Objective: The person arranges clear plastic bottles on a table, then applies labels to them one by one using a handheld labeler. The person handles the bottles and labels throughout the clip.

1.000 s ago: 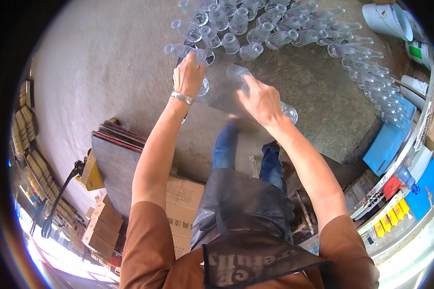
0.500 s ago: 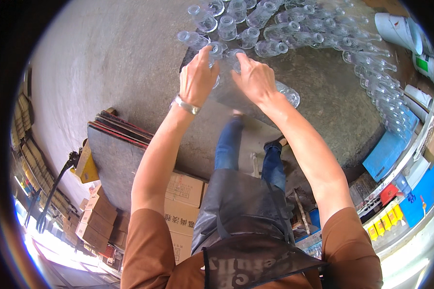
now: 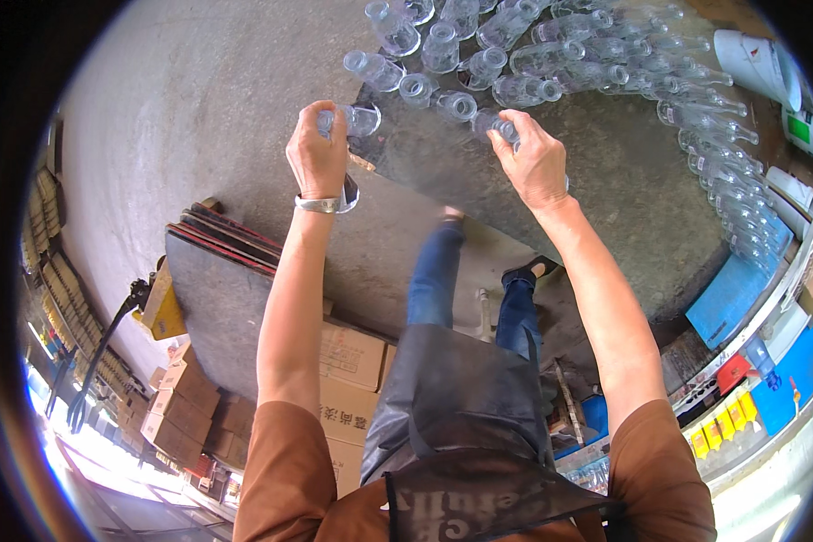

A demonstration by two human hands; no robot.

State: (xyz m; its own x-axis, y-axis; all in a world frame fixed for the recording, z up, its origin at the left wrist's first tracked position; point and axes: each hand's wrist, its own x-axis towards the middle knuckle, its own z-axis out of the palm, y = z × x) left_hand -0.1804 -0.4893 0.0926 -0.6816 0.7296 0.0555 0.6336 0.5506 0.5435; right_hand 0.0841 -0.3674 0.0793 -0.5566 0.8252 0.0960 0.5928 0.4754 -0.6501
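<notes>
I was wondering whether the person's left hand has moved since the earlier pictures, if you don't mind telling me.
Yes: judged against the stacked boards, the left hand has moved leftward, nearer to them.

Clear glass bottles (image 3: 520, 89) gleam, smooth and glossy, near a matt, worn-looking grey floor (image 3: 181, 135). A polished metal wristband (image 3: 314, 205) shines; the brown cloth sleeve (image 3: 285, 456) looks matt, the dark apron (image 3: 456, 375) smooth with a soft sheen, the jeans (image 3: 434, 280) blue denim. Dull, smooth-faced cardboard cartons (image 3: 343, 397) contrast with a smooth white plastic bucket (image 3: 750, 65).
</notes>
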